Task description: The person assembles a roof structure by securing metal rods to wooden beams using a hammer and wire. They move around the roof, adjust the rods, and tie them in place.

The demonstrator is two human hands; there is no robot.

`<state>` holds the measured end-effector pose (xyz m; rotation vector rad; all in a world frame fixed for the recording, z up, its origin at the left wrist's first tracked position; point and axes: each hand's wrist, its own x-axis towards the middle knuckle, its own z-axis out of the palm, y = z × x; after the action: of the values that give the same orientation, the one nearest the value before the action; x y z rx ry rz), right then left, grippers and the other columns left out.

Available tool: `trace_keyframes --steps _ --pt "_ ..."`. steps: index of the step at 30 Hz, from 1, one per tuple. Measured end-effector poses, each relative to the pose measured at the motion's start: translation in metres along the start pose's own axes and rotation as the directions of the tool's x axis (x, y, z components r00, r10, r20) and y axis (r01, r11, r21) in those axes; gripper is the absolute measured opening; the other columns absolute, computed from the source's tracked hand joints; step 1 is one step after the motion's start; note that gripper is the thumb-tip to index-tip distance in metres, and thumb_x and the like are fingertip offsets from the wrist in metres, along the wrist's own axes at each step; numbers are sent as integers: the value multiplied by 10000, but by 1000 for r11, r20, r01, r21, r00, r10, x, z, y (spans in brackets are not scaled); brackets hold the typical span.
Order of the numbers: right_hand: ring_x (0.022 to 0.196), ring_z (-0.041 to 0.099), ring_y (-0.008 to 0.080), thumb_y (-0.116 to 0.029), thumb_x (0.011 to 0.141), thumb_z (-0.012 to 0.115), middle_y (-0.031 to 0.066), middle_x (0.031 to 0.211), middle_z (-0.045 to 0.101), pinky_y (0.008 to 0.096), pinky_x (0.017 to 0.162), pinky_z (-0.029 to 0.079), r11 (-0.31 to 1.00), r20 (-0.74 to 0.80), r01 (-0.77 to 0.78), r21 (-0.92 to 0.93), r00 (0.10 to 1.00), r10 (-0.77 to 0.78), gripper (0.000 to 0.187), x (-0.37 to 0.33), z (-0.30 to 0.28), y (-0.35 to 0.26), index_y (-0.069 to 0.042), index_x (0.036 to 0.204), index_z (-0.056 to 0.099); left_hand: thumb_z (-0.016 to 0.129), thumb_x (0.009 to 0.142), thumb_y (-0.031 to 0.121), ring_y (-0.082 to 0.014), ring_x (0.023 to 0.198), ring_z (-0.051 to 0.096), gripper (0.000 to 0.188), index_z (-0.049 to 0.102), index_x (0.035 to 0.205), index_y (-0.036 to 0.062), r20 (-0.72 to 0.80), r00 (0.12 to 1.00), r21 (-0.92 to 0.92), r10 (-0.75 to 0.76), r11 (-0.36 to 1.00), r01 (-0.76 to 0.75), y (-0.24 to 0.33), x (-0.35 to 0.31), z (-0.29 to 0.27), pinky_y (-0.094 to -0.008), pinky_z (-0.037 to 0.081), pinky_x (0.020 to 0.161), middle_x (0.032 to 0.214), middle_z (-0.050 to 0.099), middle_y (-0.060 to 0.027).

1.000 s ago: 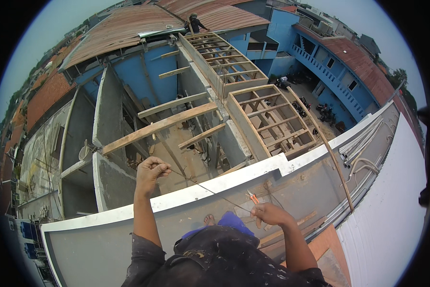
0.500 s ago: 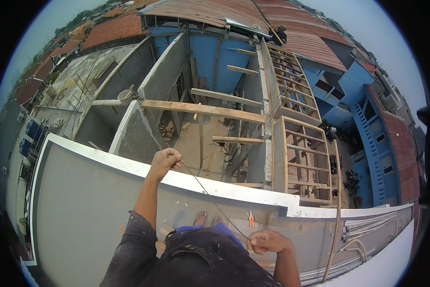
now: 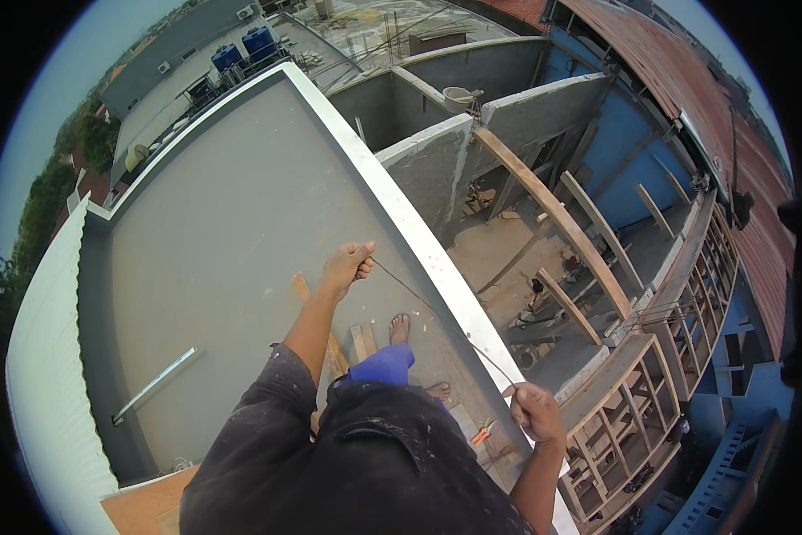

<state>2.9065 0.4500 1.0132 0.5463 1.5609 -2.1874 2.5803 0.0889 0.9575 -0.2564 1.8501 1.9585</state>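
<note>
A thin dark cord or wire [image 3: 407,288], with a small knot-like spot along it, runs between my hands, nearly straight. One end is pinched in the closed fingers of my left hand [image 3: 348,268], raised over the grey roof slab. My right hand [image 3: 537,413] is closed on the cord lower and to the right, above the white parapet [image 3: 419,234]. Orange-handled pliers [image 3: 482,434] lie on the slab beside my right forearm, near my feet, touched by neither hand.
Beyond the parapet the level drops into unroofed grey-walled rooms, crossed by a wooden beam [image 3: 553,218]. Wooden lattice frames [image 3: 624,428] stand at the lower right. Planks [image 3: 363,342] lie by my feet. A metal strip [image 3: 156,385] rests at the left; a bucket [image 3: 457,99] sits on a far wall.
My view has swung left, showing more of the grey slab. My hands are farther apart in the picture, the right one now over the parapet. Both still hold the cord.
</note>
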Motion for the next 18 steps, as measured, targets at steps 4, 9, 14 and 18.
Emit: trace_keyframes --steps 4,9,14,18 --pt "655 565 123 -252 984 671 27 713 656 295 625 449 725 -198 21 -688 956 -216 264 86 8 -37 1 985 747 765 940 386 -75 621 566 355 589 858 89 -302 953 -60 19 997 -39 -9 -13 -69 -213 509 583 728 605 -1" --pt "734 685 233 -171 977 651 125 796 714 348 700 517 571 103 196 -797 976 -190 183 160 59 -80 -27 1055 734 734 963 367 -87 686 595 326 588 881 88 -541 840 -339 -39 924 -175 -4 8 -142 -223 551 633 777 599 0" --pt "839 702 363 -148 959 651 179 909 723 423 742 542 328 265 372 -868 907 -327 162 255 105 -109 -35 1056 714 664 1009 334 -122 876 617 268 581 944 87 -527 845 -618 -89 723 -309 20 73 -183 -330 592 893 904 614 -11" --pt "892 689 398 -182 961 646 193 955 721 460 779 544 231 325 393 -890 902 -283 179 327 142 -125 -50 1067 706 615 1036 340 -128 883 597 271 569 1055 74 -537 811 -765 -231 539 -352 55 127 -216 -364 559 965 899 589 0"
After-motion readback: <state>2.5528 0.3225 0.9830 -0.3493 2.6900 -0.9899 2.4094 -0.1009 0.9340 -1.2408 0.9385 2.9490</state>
